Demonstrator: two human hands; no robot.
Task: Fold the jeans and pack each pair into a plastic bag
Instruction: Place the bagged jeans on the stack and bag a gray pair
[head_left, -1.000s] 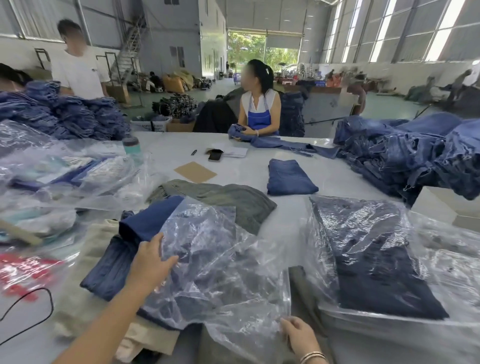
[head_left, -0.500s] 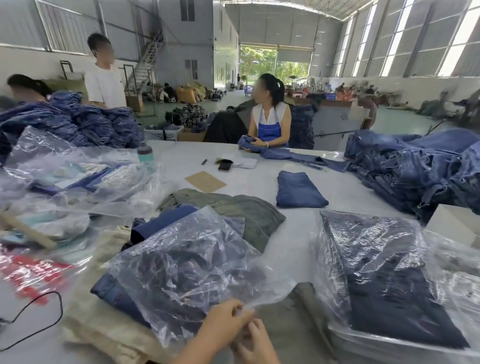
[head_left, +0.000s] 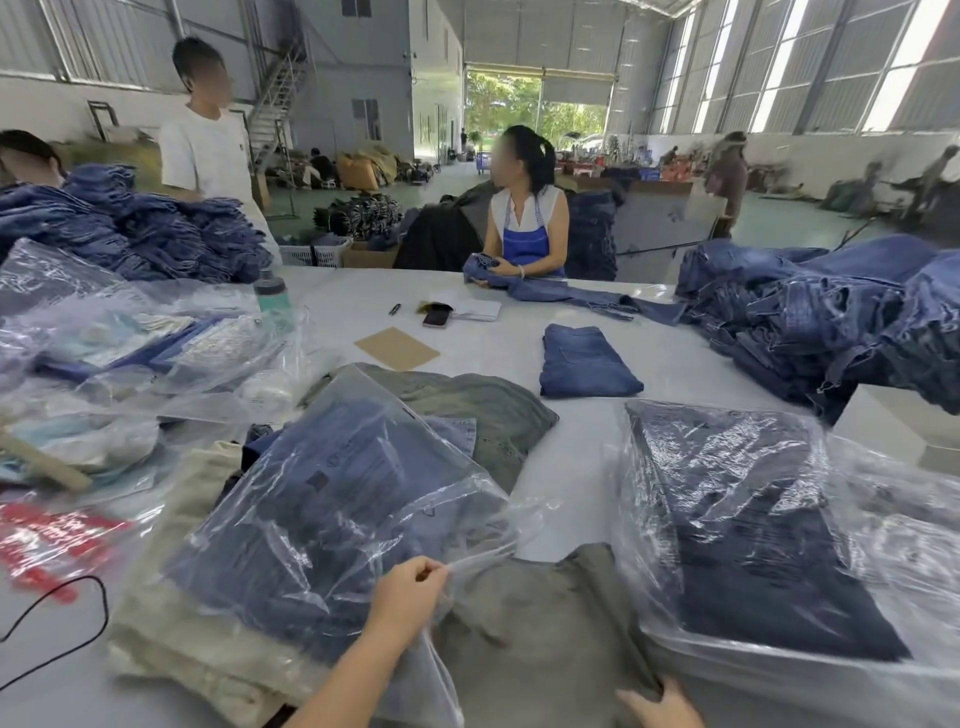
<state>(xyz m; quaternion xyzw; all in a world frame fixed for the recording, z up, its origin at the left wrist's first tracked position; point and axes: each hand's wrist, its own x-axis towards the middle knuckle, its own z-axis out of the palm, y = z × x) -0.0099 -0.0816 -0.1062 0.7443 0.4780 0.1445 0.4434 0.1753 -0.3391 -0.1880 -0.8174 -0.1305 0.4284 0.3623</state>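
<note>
The bagged jeans (head_left: 332, 499), a folded blue denim pair inside a clear plastic bag (head_left: 415, 525), lie at the near middle of the bench (head_left: 571, 467) on top of a beige folded garment (head_left: 171, 613) and just beside an olive-grey one (head_left: 530, 623). Judging by the look of it, the denim is soft but dense, so the packet should feel fairly heavy and will sag if lifted by one corner; the film is thin, crinkled and glossy, probably slippery and easy to stretch or tear. The left hand (head_left: 408, 597) has its grip clamped on the bag's loose open edge, thumb and fingers pinching the film at the near end. That edge suits closing the mouth, but to move the packet a hold under the folded denim itself would likely be safer. The right hand (head_left: 660, 706) lies at the bottom edge of the view on the olive-grey cloth, fingers spread and holding nothing. To the right a second bagged dark pair (head_left: 748, 525) tops a stack; farther back sit a folded blue pair (head_left: 584, 361), a cardboard sheet (head_left: 397, 348) and a phone (head_left: 435, 317). A red-printed bag (head_left: 52, 545) lies at the left, its lettering too blurred to read; small marks on the clear bag are likewise illegible.
</note>
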